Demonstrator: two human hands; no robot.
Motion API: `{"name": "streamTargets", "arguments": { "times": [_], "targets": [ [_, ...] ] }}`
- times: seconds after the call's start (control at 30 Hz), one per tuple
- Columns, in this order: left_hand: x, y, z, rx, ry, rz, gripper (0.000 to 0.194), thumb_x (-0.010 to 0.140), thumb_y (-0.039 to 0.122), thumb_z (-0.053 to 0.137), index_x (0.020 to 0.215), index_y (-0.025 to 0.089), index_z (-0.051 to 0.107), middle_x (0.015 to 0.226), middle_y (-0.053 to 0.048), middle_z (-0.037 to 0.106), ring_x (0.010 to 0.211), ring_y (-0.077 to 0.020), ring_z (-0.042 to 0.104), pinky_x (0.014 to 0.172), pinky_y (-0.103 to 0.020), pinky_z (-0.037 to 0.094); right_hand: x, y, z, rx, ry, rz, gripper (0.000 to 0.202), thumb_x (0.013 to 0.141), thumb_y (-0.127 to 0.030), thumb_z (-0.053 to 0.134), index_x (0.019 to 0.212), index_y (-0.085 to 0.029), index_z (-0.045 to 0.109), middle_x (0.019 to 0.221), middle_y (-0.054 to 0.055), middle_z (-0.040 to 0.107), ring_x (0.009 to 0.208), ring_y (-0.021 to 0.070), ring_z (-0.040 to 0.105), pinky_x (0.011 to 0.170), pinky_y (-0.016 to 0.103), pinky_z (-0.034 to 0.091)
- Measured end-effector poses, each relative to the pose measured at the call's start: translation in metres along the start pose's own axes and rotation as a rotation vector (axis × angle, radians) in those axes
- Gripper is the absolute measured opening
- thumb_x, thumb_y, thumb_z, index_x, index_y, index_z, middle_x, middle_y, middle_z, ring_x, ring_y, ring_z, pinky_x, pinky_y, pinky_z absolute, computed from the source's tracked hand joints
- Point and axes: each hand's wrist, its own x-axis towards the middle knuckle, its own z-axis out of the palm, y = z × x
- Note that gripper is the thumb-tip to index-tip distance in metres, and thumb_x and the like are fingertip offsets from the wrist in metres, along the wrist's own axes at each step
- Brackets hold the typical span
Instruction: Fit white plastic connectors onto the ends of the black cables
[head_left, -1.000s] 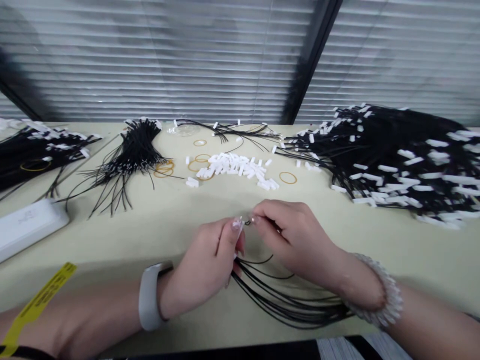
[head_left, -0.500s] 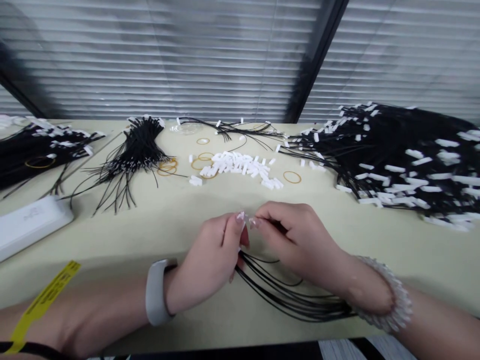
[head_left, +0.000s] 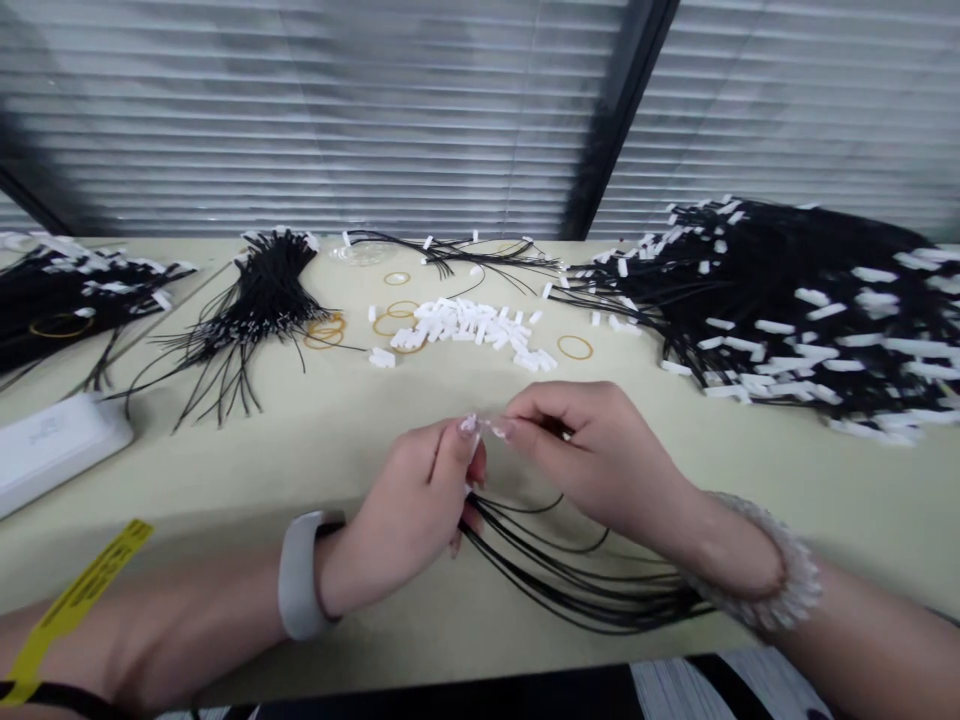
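My left hand (head_left: 409,510) is closed on a bundle of thin black cables (head_left: 570,585), its thumb pressed to the index finger. The cables curve out below its fingers to the right and pass under my right wrist. A bit of white shows at the cable ends inside my left hand, mostly hidden by the fingers. My right hand (head_left: 592,445) makes a pinch just right of my left thumb tip. Something small and pale seems to lie between the two sets of fingertips, too small to name.
Behind my hands lies a pile of small white sleeves (head_left: 472,322), with yellow rubber bands (head_left: 575,347) around it. A large heap of black cables with white ends (head_left: 810,300) fills the right. More cable bundles (head_left: 274,285) and a white box (head_left: 60,445) are on the left.
The view has shifted slightly, and everything sits a little farther left. My fingertips are slightly farther apart. Both hands keep their closed grip.
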Motion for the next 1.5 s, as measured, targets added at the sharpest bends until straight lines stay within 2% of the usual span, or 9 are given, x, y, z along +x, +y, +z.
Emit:
{"name": "streamTargets", "arguments": {
  "times": [0.13, 0.33, 0.47, 0.6, 0.87, 1.07, 1.3, 1.43, 1.5],
  "targets": [
    [0.003, 0.002, 0.001, -0.105, 0.08, -0.086, 0.034, 0.084, 0.043, 0.038, 0.061, 0.018, 0.044, 0.052, 0.005, 0.042, 0.034, -0.0093, 0.049, 0.027, -0.016, 0.035, -0.005, -0.003, -0.017, -0.266, 0.201, -0.286, 0.014, 0.081, -0.021, 0.051, 0.07, -0.017, 0.057, 0.069, 0.003, 0.055, 0.066, 0.0112, 0.049, 0.061, 0.025, 0.039],
    [0.005, 0.003, 0.003, -0.153, 0.128, -0.096, 0.042, 0.083, 0.053, 0.035, 0.062, 0.017, 0.045, 0.054, 0.005, 0.043, 0.035, -0.0077, 0.047, 0.026, -0.015, 0.033, -0.011, -0.003, -0.02, -0.403, -0.358, -0.178, 0.025, 0.082, -0.025, 0.048, 0.059, -0.018, 0.05, 0.056, -0.003, 0.05, 0.055, 0.0084, 0.042, 0.054, 0.024, 0.029],
    [0.006, 0.0, 0.002, -0.184, 0.146, -0.116, 0.038, 0.082, 0.048, 0.04, 0.063, 0.017, 0.046, 0.058, 0.005, 0.044, 0.036, -0.0064, 0.047, 0.025, -0.013, 0.032, -0.014, 0.0, -0.013, -0.516, -0.294, -0.117, 0.016, 0.084, -0.025, 0.044, 0.07, -0.019, 0.049, 0.058, -0.003, 0.051, 0.053, 0.0093, 0.041, 0.051, 0.025, 0.024],
    [0.007, -0.002, 0.001, -0.221, 0.144, -0.098, 0.036, 0.083, 0.047, 0.04, 0.064, 0.017, 0.045, 0.055, 0.005, 0.042, 0.035, -0.0061, 0.044, 0.025, -0.013, 0.033, -0.015, -0.004, -0.009, -0.303, -0.26, -0.032, 0.005, 0.082, -0.022, 0.046, 0.079, -0.02, 0.05, 0.058, -0.006, 0.051, 0.051, 0.0069, 0.039, 0.048, 0.022, 0.024],
    [0.0, -0.003, 0.0, -0.138, 0.113, 0.002, 0.043, 0.083, 0.053, 0.037, 0.064, 0.016, 0.046, 0.052, 0.006, 0.041, 0.033, -0.0046, 0.043, 0.028, -0.012, 0.034, -0.011, -0.004, -0.002, 0.056, -0.425, -0.041, 0.027, 0.088, -0.025, 0.041, 0.065, -0.017, 0.053, 0.068, -0.003, 0.055, 0.066, 0.0062, 0.047, 0.061, 0.02, 0.035],
    [0.0, -0.004, -0.001, -0.123, 0.104, -0.018, 0.045, 0.084, 0.055, 0.031, 0.064, 0.017, 0.045, 0.051, 0.006, 0.042, 0.033, -0.0055, 0.043, 0.028, -0.013, 0.034, -0.012, -0.003, 0.001, -0.021, -0.434, 0.096, 0.029, 0.088, -0.025, 0.037, 0.061, -0.016, 0.041, 0.057, -0.004, 0.046, 0.054, 0.0059, 0.038, 0.049, 0.02, 0.029],
    [0.007, -0.004, 0.001, -0.236, 0.154, -0.157, 0.042, 0.08, 0.057, 0.038, 0.066, 0.018, 0.045, 0.053, 0.006, 0.039, 0.034, -0.0064, 0.044, 0.025, -0.011, 0.027, -0.014, 0.004, -0.008, -0.694, -0.286, -0.431, 0.014, 0.076, -0.007, 0.045, 0.067, -0.017, 0.047, 0.071, 0.002, 0.051, 0.063, 0.0138, 0.041, 0.056, 0.027, 0.031],
    [0.009, -0.007, 0.001, -0.308, 0.203, -0.197, 0.038, 0.079, 0.054, 0.041, 0.066, 0.019, 0.045, 0.055, 0.006, 0.039, 0.034, -0.0053, 0.043, 0.025, -0.01, 0.025, -0.007, 0.011, -0.028, -0.949, -0.096, -0.378, 0.013, 0.07, -0.006, 0.05, 0.066, -0.017, 0.051, 0.062, 0.003, 0.052, 0.057, 0.0161, 0.046, 0.051, 0.029, 0.032],
    [0.009, -0.007, 0.001, -0.304, 0.204, -0.202, 0.037, 0.079, 0.053, 0.042, 0.066, 0.019, 0.045, 0.055, 0.006, 0.039, 0.034, -0.0057, 0.044, 0.025, -0.01, 0.025, -0.003, 0.014, -0.04, -0.919, 0.166, -0.325, 0.009, 0.075, -0.01, 0.051, 0.074, -0.016, 0.058, 0.064, 0.005, 0.058, 0.059, 0.0168, 0.052, 0.051, 0.029, 0.037]
  ]
}}
